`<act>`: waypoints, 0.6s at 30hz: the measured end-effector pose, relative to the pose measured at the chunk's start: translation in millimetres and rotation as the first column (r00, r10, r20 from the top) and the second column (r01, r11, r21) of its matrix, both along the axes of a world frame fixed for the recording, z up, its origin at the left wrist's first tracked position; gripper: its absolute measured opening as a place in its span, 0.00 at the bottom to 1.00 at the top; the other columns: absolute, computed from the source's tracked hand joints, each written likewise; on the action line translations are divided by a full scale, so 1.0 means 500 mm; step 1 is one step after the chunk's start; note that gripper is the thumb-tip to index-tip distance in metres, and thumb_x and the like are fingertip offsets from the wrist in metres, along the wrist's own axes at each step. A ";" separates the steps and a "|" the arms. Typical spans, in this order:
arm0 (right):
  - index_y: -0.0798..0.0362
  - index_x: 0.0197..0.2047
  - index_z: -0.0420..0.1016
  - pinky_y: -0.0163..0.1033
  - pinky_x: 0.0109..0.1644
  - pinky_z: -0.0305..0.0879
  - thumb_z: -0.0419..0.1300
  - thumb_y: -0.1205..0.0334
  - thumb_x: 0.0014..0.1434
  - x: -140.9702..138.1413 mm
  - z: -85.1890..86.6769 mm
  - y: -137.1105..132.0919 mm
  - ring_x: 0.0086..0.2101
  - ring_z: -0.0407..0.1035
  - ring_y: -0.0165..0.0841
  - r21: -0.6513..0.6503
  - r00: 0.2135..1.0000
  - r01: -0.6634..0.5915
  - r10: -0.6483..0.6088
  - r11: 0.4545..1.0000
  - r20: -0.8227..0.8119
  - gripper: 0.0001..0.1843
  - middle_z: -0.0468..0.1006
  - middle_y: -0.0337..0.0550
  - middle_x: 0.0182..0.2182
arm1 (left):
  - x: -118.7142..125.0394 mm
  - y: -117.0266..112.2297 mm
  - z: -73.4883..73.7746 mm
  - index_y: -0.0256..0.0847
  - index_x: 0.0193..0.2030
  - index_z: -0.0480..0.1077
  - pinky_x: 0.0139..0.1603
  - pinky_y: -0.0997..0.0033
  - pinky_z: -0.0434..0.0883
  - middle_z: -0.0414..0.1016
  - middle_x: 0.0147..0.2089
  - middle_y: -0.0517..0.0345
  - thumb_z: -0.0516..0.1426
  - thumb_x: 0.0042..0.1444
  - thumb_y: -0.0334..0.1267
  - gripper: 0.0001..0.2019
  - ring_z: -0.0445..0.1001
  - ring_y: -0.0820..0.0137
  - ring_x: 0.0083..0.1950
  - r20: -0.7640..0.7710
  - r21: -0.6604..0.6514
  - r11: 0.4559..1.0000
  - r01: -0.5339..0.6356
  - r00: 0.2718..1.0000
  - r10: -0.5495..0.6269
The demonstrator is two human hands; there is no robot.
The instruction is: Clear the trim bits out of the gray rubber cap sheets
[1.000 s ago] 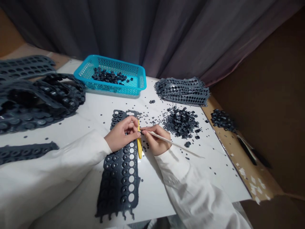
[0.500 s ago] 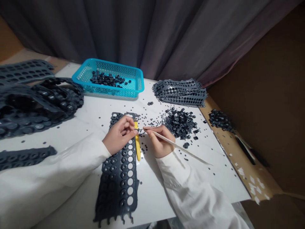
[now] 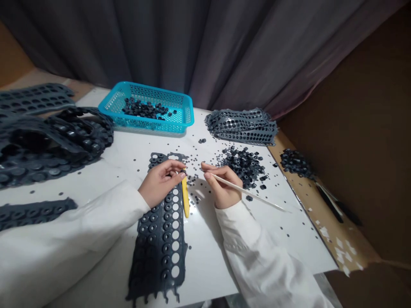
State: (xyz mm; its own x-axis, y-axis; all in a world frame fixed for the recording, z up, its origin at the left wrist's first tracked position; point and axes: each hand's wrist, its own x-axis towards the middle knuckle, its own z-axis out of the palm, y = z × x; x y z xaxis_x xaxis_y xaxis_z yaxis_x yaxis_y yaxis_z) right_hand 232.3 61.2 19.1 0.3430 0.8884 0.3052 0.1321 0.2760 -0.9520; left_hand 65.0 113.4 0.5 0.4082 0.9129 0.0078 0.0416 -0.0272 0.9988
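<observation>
My left hand (image 3: 162, 182) is closed, thumb and forefinger pinching a small black rubber piece (image 3: 183, 173). It is above a black rubber sheet (image 3: 157, 244) with rows of ring-shaped parts and a column of open round holes. Just right of the sheet, under the pinched piece, lies a yellow stick-shaped tool (image 3: 185, 199). My right hand (image 3: 224, 186) is closed around a thin white stick-like tool (image 3: 253, 196), its long end pointing down to the right. A gap separates the two hands. Small black discs (image 3: 192, 177) are scattered on the white table between them.
A pile of black rubber parts (image 3: 245, 167) sits beyond my right hand. At the back are a blue basket (image 3: 146, 124) of similar parts and a stack of perforated sheets (image 3: 240, 126). More sheets (image 3: 54, 149) heap at left. Another pile (image 3: 297, 162) lies on the right ledge.
My right hand has drawn back to the right with the white tool, away from my left fingertips. My left hand has barely moved; the black piece now shows between its fingers.
</observation>
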 end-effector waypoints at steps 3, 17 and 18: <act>0.52 0.28 0.71 0.47 0.48 0.72 0.66 0.61 0.50 -0.008 -0.003 -0.002 0.43 0.75 0.39 -0.032 0.995 -0.091 0.090 0.995 -0.040 0.08 0.81 0.48 0.39 | 0.000 -0.001 0.001 0.39 0.41 0.69 0.37 0.73 0.64 0.68 0.34 0.60 0.60 0.51 0.43 0.13 0.66 0.72 0.37 -0.004 -0.008 1.000 0.007 1.000 -0.007; 0.50 0.29 0.73 0.45 0.44 0.73 0.64 0.62 0.53 -0.031 -0.012 -0.016 0.40 0.76 0.37 0.076 0.977 -0.162 0.149 0.984 0.154 0.04 0.81 0.47 0.39 | 0.003 -0.004 0.009 0.39 0.34 0.68 0.29 0.75 0.62 0.68 0.31 0.62 0.63 0.44 0.41 0.13 0.61 0.77 0.28 0.006 -0.006 0.999 0.051 0.999 -0.051; 0.50 0.29 0.73 0.46 0.45 0.72 0.64 0.62 0.53 -0.030 -0.012 -0.015 0.40 0.76 0.37 0.103 0.970 -0.168 0.146 0.980 0.196 0.04 0.81 0.47 0.38 | 0.002 -0.004 0.009 0.39 0.34 0.68 0.29 0.75 0.62 0.68 0.31 0.62 0.63 0.44 0.41 0.12 0.61 0.77 0.28 0.004 -0.006 0.999 0.054 0.999 -0.054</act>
